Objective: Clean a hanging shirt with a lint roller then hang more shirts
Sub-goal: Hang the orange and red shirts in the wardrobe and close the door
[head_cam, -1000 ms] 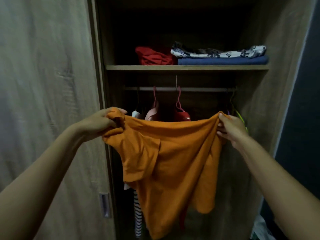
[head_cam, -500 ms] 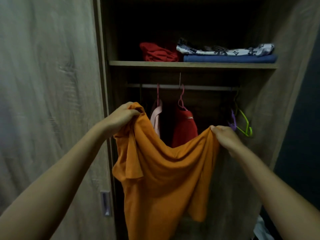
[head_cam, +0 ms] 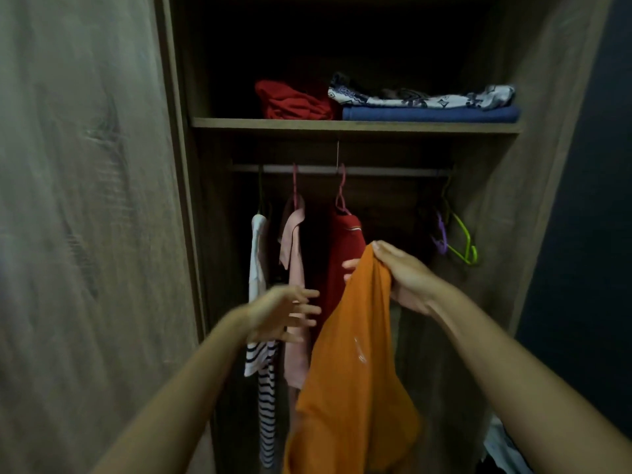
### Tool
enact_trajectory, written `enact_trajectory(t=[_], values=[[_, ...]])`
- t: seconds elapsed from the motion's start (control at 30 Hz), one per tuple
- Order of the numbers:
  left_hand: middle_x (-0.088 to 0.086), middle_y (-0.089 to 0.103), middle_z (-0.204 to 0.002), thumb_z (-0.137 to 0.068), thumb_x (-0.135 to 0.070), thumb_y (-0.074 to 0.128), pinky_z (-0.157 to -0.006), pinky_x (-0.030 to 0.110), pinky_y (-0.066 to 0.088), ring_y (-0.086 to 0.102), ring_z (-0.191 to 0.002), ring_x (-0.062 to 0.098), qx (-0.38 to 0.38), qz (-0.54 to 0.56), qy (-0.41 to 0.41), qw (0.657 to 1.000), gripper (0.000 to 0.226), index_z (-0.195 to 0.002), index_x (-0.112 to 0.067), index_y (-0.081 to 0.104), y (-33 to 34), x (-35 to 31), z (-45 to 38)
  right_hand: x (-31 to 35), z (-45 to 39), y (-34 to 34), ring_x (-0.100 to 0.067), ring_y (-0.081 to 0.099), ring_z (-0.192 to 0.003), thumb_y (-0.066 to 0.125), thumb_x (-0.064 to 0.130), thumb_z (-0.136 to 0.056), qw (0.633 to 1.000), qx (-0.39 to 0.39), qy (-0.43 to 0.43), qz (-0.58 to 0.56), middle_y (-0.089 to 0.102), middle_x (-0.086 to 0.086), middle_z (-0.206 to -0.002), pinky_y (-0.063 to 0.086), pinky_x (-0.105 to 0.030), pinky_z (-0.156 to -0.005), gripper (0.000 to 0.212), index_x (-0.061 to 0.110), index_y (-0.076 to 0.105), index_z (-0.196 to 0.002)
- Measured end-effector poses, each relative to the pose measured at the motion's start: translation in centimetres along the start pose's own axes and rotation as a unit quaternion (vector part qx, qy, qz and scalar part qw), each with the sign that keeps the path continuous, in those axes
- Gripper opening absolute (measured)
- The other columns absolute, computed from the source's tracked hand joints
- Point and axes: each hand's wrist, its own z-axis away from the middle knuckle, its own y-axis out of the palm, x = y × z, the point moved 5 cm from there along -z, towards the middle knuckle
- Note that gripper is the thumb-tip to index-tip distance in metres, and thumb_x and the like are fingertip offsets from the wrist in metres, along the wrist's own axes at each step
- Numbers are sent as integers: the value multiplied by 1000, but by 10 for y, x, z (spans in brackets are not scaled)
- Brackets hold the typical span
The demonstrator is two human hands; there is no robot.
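An orange shirt [head_cam: 352, 364] hangs down in front of the open wardrobe, and my right hand [head_cam: 400, 275] grips it by its top edge. To the left of the shirt, my left hand [head_cam: 284, 313] is blurred, its fingers spread, holding nothing. On the rail [head_cam: 342, 170] behind hang a striped white shirt [head_cam: 261, 336], a pink shirt [head_cam: 295, 268] and a red shirt [head_cam: 345, 248]. Empty green and purple hangers [head_cam: 458, 241] hang at the rail's right end. No lint roller is in view.
A shelf [head_cam: 355, 124] above the rail carries a red bundle [head_cam: 294, 100], a folded blue cloth [head_cam: 431, 114] and a patterned cloth [head_cam: 420, 97]. The wardrobe's wooden door [head_cam: 85, 217] fills the left side. Pale fabric [head_cam: 502, 449] lies at the bottom right.
My left hand has let go of the orange shirt and dropped lower with its fingers spread. The shirt, which was held stretched between both hands, now hangs from my right hand alone.
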Motion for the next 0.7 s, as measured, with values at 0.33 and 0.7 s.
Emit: enact_trajectory(t=[0.33, 0.7], values=[[0, 65, -124, -94, -32, 58, -101, 31, 47, 61, -113, 14, 14, -228, 113, 967, 36, -125, -16, 62, 56, 15, -31, -23, 13, -5, -36, 68, -103, 39, 29, -102, 997, -2, 33, -69, 69, -21, -111, 53, -51, -91, 21, 17, 49, -117], [-6, 69, -97, -100, -22, 45, -85, 25, 48, 61, -92, 3, -186, -379, 350, 836, 24, -102, -15, 68, 43, -34, -7, -12, 10, -38, -30, 52, -88, 56, 23, -94, 991, -76, -37, 101, 62, -15, -85, 41, -37, -79, 18, 17, 65, -79]])
